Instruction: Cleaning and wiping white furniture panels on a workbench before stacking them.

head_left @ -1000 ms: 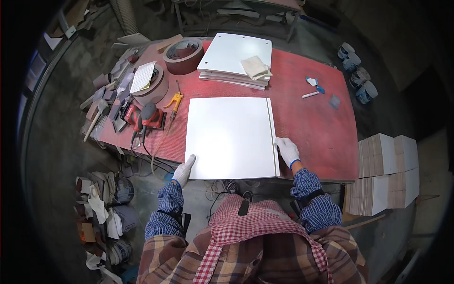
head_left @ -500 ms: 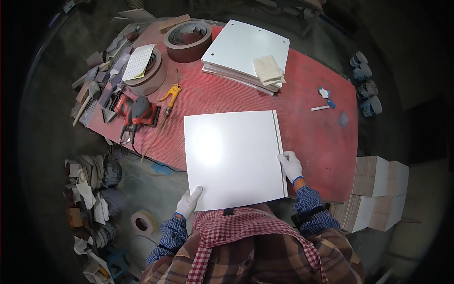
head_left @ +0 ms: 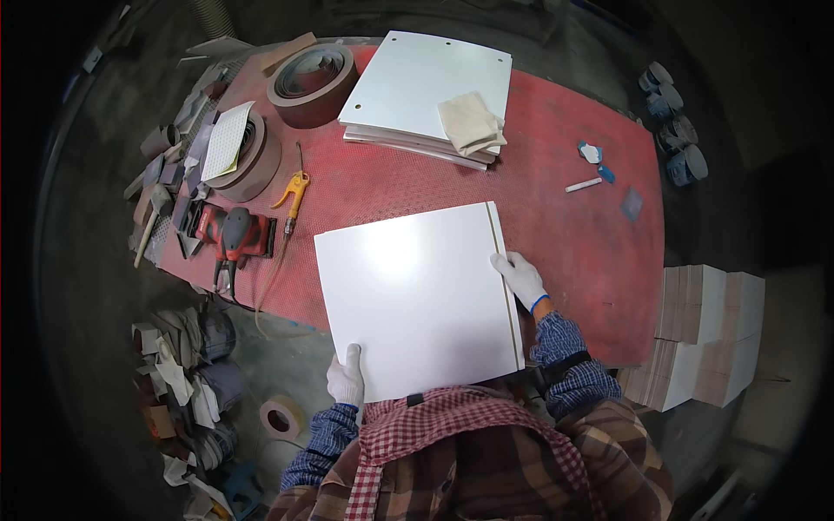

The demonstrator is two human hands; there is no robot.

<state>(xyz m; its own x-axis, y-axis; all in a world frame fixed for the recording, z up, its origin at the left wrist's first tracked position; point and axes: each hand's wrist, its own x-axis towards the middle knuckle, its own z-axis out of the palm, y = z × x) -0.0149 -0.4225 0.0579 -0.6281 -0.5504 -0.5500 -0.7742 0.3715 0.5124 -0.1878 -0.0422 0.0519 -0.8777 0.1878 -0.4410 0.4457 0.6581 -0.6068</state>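
A glossy white panel (head_left: 417,313), with a narrow groove along its right side, lies partly over the red worktable and partly over its near edge. My left hand (head_left: 346,380), in a white glove, grips the panel's near left edge with the thumb on top and the fingers hidden underneath. Further up on the right edge, my gloved right hand (head_left: 523,280) is closed on the panel, thumb over the grooved strip. Beyond it sits a stack of white panels (head_left: 417,87) with holes near the corners. A folded cream cloth (head_left: 471,123) rests on that stack's near right corner.
On the red table (head_left: 582,295) are abrasive belt rolls (head_left: 308,104), a yellow air blow gun (head_left: 296,193), red-and-black sanders (head_left: 236,233) and a white marker (head_left: 583,185). Stacked boards (head_left: 686,373) stand at right, cans (head_left: 686,165) beyond. A tape roll (head_left: 282,418) lies lower left.
The panel has turned a little, its right edge tilting. My right hand has slid farther up that edge, while my left stays at the near left. The whole view has shifted slightly.
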